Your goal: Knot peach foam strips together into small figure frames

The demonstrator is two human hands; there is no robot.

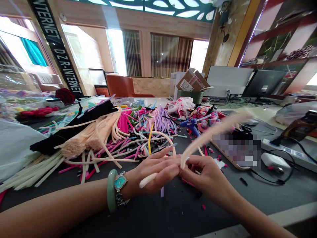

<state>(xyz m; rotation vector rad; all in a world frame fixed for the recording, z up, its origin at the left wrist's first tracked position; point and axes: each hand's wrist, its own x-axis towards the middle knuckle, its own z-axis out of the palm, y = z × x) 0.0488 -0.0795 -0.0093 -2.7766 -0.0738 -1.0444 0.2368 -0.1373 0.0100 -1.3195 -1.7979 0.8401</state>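
Note:
Both hands meet over the near part of the dark table. My left hand [158, 170], wearing a bangle and a watch, is closed on a cream pipe cleaner [213, 130]. One end of a cream stem pokes out below the left thumb; whether it is the same piece I cannot tell. My right hand [201, 172] pinches the pipe cleaner close to the left fingertips, where it bends upward and its long end sweeps to the right, blurred. Beyond the hands lie loose pipe cleaners and a thick cream bundle [84, 138].
A blue glue gun [192, 125] rests behind the right hand. Further right are a phone-like device with a blurred screen [237, 150], a white charger [276, 161] and a power strip [289, 152]. Purple pipe cleaners [163, 120] are heaped mid-table; a cardboard box [193, 81] stands at the back.

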